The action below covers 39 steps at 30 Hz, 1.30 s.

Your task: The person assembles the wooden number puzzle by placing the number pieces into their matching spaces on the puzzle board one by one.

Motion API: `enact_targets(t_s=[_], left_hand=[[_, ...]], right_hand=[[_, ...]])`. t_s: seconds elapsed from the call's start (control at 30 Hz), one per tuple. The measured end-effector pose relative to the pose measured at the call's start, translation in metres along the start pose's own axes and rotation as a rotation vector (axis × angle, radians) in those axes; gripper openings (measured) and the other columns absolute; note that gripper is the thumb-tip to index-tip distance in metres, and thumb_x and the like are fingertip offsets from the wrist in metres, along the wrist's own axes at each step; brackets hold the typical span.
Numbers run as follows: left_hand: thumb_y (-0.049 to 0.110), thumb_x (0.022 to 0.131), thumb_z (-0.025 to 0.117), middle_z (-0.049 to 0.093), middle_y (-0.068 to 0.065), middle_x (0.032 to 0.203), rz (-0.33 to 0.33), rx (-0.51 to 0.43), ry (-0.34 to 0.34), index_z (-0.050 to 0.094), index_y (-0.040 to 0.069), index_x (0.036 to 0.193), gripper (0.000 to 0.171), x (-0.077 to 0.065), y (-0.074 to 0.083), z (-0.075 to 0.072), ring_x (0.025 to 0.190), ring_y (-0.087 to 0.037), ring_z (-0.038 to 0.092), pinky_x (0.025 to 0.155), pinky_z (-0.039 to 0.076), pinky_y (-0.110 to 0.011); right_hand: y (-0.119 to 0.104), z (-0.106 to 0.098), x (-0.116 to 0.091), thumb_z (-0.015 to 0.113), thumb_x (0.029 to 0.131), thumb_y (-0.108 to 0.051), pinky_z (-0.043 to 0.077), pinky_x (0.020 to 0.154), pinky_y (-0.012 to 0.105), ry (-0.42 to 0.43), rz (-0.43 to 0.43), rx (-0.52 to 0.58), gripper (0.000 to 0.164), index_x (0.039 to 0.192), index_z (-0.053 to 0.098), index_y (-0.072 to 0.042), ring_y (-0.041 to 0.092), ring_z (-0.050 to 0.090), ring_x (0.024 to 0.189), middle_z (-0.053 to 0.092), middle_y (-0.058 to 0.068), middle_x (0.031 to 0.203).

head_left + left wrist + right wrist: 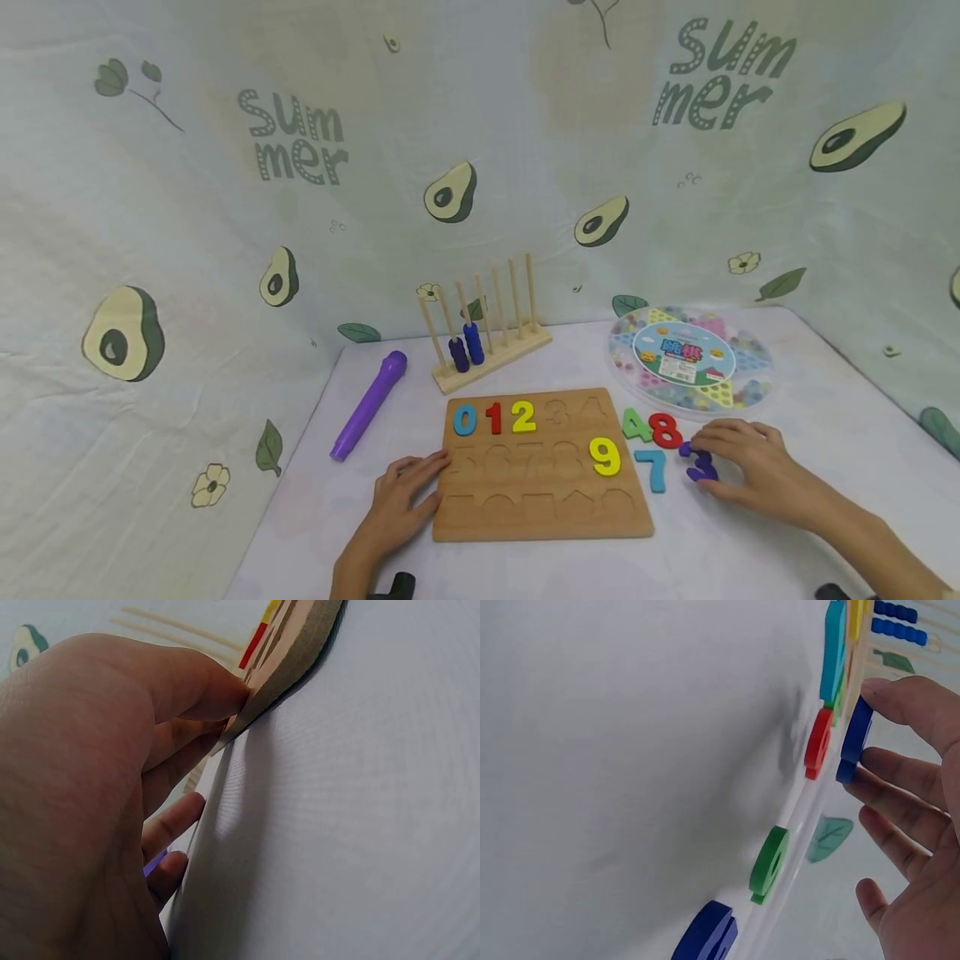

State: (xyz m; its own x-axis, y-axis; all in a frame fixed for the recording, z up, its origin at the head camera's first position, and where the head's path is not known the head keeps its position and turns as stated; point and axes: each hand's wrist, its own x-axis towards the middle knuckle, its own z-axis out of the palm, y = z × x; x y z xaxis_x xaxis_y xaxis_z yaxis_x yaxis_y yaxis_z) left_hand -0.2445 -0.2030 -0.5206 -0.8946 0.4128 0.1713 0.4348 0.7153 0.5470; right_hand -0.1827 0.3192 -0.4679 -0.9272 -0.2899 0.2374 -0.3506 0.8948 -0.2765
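Observation:
My left hand (401, 502) rests at the left edge of the wooden number board (517, 508), its thumb and index finger touching that edge. A blue 0 (465, 420), red 1 (493, 418) and yellow 2 (523, 417) sit in the top row, and a yellow 9 (604, 457) at the right of the middle row. Right of the board, my right hand (757, 467) pinches a dark blue number 3 (856, 739) between thumb and fingers, raised off the table. Beside it lie a green 4 (637, 425), red 8 (665, 431) and light blue 7 (651, 471).
A green piece (769, 864) and another dark blue piece (703, 934) lie near my right hand. Behind the board stand a wooden peg rack (491, 364) with blue beads and a round clear box (690, 400). A purple tube (367, 408) lies at left.

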Motion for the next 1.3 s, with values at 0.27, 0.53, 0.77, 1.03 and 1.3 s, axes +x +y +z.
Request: enact_targets(t_s=[0.27,0.53,0.77,1.03,1.3], left_hand=[[0.029,0.098,0.062,0.047,0.012,0.152,0.013,0.007,0.006,0.056,0.026,0.145,0.047,0.000,0.000,0.000,0.134,-0.024,0.036,0.102,0.024,-0.057],[0.032,0.098,0.062,0.047,0.013,0.151,0.001,0.028,0.015,0.055,0.029,0.145,0.048,0.000,-0.001,0.001,0.134,-0.024,0.036,0.100,0.026,-0.056],[0.028,0.097,0.062,0.047,0.013,0.152,0.011,0.023,0.009,0.055,0.027,0.145,0.048,0.001,0.001,-0.001,0.135,-0.026,0.036,0.101,0.026,-0.057],[0.027,0.097,0.063,0.047,0.011,0.151,0.005,0.015,0.007,0.056,0.025,0.144,0.048,0.000,0.004,-0.001,0.134,-0.024,0.036,0.101,0.026,-0.056],[0.025,0.096,0.063,0.048,0.010,0.151,0.010,0.012,0.014,0.056,0.025,0.144,0.048,0.000,0.003,0.000,0.134,-0.026,0.037,0.101,0.025,-0.058]], right_hand=[[-0.008,-0.002,0.013,0.089,0.072,-0.030,0.024,0.093,0.066,-0.010,-0.003,-0.002,0.047,0.112,0.074,-0.012,0.040,0.047,0.120,0.068,0.009,0.117],[-0.014,-0.007,0.027,0.089,0.073,-0.030,0.023,0.095,0.067,-0.016,-0.031,-0.019,0.047,0.113,0.073,-0.012,0.040,0.046,0.121,0.067,0.009,0.119],[-0.020,-0.003,0.038,0.090,0.072,-0.030,0.025,0.092,0.064,0.014,-0.085,-0.005,0.047,0.113,0.074,-0.012,0.036,0.048,0.118,0.068,0.007,0.118],[-0.029,0.000,0.051,0.088,0.075,-0.033,0.026,0.092,0.063,0.009,-0.105,0.003,0.043,0.112,0.074,-0.013,0.037,0.050,0.119,0.068,0.006,0.117],[-0.034,0.002,0.061,0.087,0.077,-0.033,0.026,0.094,0.065,0.005,-0.120,0.027,0.041,0.110,0.074,-0.014,0.038,0.050,0.119,0.068,0.005,0.116]])
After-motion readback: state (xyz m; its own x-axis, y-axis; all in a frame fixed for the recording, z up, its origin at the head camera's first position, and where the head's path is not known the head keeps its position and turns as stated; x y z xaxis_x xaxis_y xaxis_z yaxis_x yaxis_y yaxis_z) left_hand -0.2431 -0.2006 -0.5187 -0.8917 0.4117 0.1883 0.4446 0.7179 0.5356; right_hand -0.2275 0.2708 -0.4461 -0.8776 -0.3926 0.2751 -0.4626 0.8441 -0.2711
